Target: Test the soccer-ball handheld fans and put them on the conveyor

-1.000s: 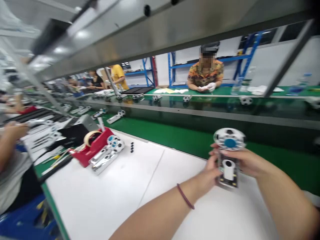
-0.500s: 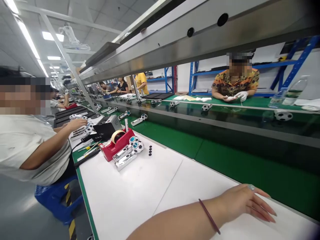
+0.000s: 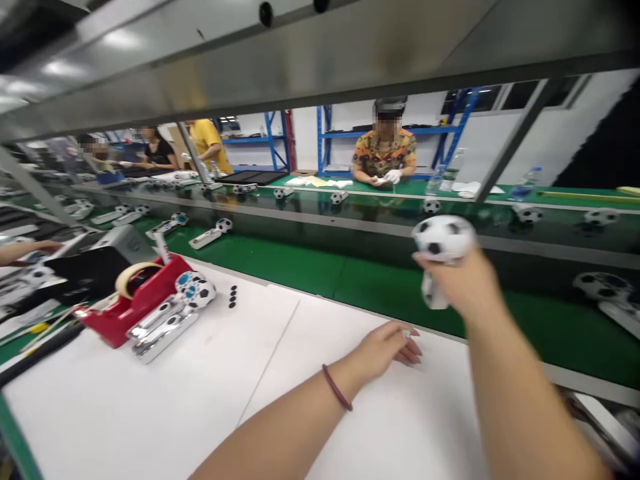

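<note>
My right hand [image 3: 467,280] is wrapped round a soccer-ball-headed device [image 3: 443,237], held up above the green belt. Its round white head with black patches faces up, and a short white handle hangs below the fingers. My left hand [image 3: 390,348] lies on the white work surface [image 3: 200,400] near its far edge, fingers stretched and holding nothing. Two similar devices with silvery handles [image 3: 165,337] lie side by side at the left, against a red tape dispenser [image 3: 137,300]. Several small black discs [image 3: 233,297] sit in a row beside them.
Along the green belt [image 3: 295,267] lie several more ball-headed devices [image 3: 213,233]. Another device [image 3: 605,287] is at the right. A metal beam [image 3: 300,73] crosses overhead. Across the line sits a person in white gloves [image 3: 384,150]. A co-worker's hand [image 3: 47,247] shows at the left.
The view has swung right. My right hand has come into sight with a soccer-ball-headed device in its grip. My left hand stays on the white surface, its fingers now more bent.
</note>
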`<state>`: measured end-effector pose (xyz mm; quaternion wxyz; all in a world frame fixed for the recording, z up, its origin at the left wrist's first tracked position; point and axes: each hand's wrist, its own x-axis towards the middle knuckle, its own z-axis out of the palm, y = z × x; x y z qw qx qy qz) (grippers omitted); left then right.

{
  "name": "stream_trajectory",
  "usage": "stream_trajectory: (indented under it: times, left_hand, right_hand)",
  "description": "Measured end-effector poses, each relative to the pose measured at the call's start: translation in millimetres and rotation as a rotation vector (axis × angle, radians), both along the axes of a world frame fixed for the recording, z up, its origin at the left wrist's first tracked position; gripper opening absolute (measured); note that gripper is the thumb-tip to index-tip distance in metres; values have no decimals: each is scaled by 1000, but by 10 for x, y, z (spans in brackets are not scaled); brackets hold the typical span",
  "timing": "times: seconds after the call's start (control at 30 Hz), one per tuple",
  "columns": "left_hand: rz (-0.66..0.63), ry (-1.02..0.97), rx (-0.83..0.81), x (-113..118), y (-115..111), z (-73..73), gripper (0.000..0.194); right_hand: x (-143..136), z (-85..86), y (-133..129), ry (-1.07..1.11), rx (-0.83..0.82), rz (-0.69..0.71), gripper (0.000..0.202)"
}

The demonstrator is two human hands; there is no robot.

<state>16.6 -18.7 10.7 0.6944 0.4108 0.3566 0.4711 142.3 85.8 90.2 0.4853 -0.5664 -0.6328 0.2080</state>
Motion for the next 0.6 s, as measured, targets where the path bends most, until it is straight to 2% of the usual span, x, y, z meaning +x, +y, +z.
stream_trajectory:
  times: [0.1, 0.13, 0.2, 0.27, 0.37, 0.4, 0.43, 0.5, 0.6]
  left_hand:
    - [-40, 67, 57, 7, -26, 8, 38]
    - [-49, 87, 68, 16, -28, 1, 36]
    - [-57, 111, 94, 31, -23, -19, 30]
    - [-61, 113, 143, 23, -16, -39, 26]
    - [-92, 79, 212, -41, -12, -74, 22]
    - [-116, 67, 219, -68, -13, -87, 21]
    - [-142, 61, 218, -92, -16, -100, 21]
    - [-176, 58, 206, -120, -22, -126, 21]
    - [-129, -1, 142, -100, -25, -173, 20]
  right_hand:
    - [14, -169, 95, -32, -120, -52, 88]
    - [-31, -211, 102, -35, -81, -79, 91]
    - [-187, -261, 43, -31, 103, -94, 81]
    - [-412, -291, -122, -18, 247, 40, 59]
    - [-772, -349, -475, -119, 192, 368, 32]
    - [-869, -365, -589, -238, 180, 551, 28]
    - [-945, -373, -690, -306, 175, 653, 24]
    - [-1036, -343, -851, -297, 144, 701, 21]
    - [-1059, -154, -1025, -142, 190, 674, 22]
